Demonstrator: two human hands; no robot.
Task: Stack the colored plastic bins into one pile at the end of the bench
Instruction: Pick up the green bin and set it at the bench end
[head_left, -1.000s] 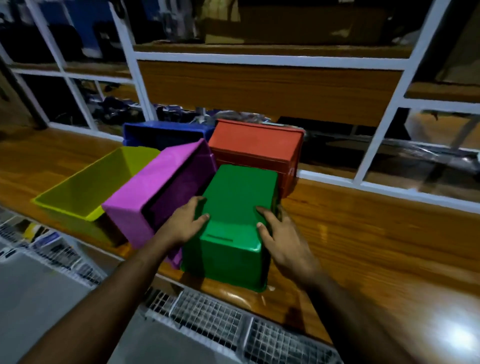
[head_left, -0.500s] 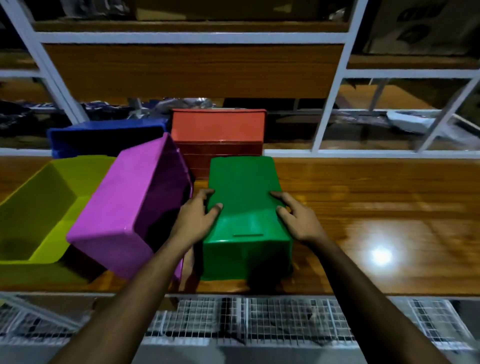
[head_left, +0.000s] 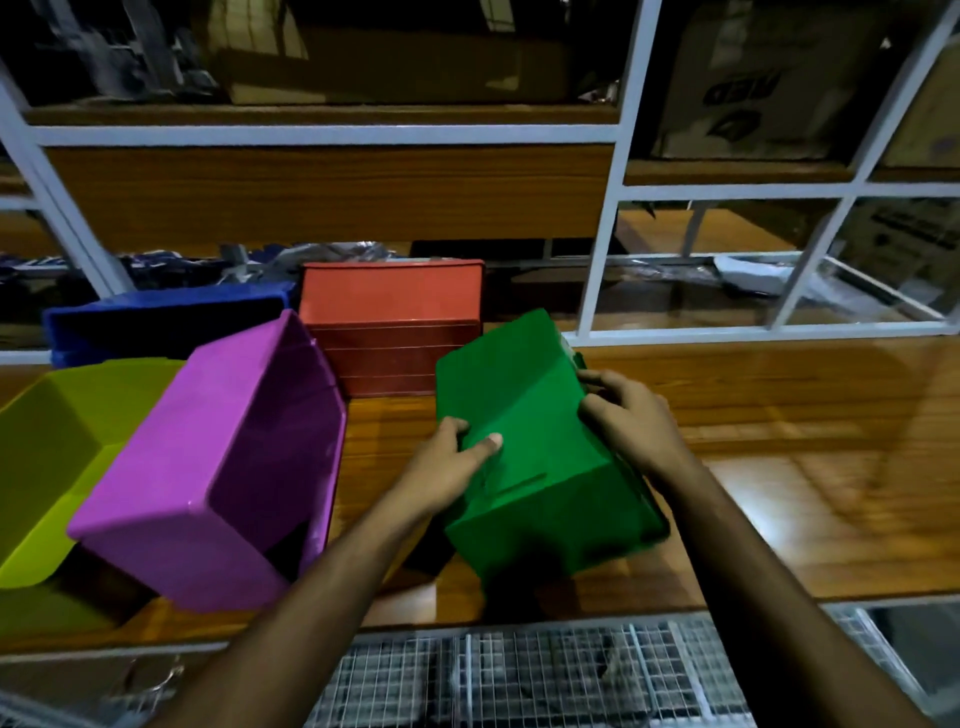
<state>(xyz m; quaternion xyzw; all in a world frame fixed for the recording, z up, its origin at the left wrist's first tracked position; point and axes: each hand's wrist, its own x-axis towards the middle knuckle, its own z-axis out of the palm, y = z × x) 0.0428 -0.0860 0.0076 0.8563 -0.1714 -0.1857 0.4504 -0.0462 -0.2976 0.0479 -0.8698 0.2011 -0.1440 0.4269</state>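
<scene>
Bench (head_left: 779, 467): a glossy wooden top that runs the full width of the view, with light glaring off it to the right of the green bin.
Shelving (head_left: 605, 234): a white metal frame with wooden boards rises behind the green bin; cardboard boxes (head_left: 753, 83) sit on the upper level, dim and partly blurred.
Wire grating (head_left: 545, 675): white mesh lies below the bench's near edge, nearer to the viewer than the green bin.
Yellow-green bin (head_left: 47, 467): far to the left of the green bin, opening upward, cut off by the picture's edge.
Magenta bin (head_left: 171, 467): left of the green bin and apart from it, tipped on a slant, leaning onto the yellow-green bin.
Red bin (head_left: 389, 296): just behind the green bin to the left, bottom up on the bench.
Blue bin (head_left: 156, 312): behind the magenta bin, far left of the green bin, in shadow.
Green bin (head_left: 530, 431): centre of the bench, bottom up and tilted, its near end raised toward the viewer.
Left hand (head_left: 441, 467): on the green bin's left side; thumb laid flat across the upturned base, fingers curled over the left edge.
Right hand (head_left: 628, 415): on the green bin's right side; fingers curled round the right wall, gripping it.
</scene>
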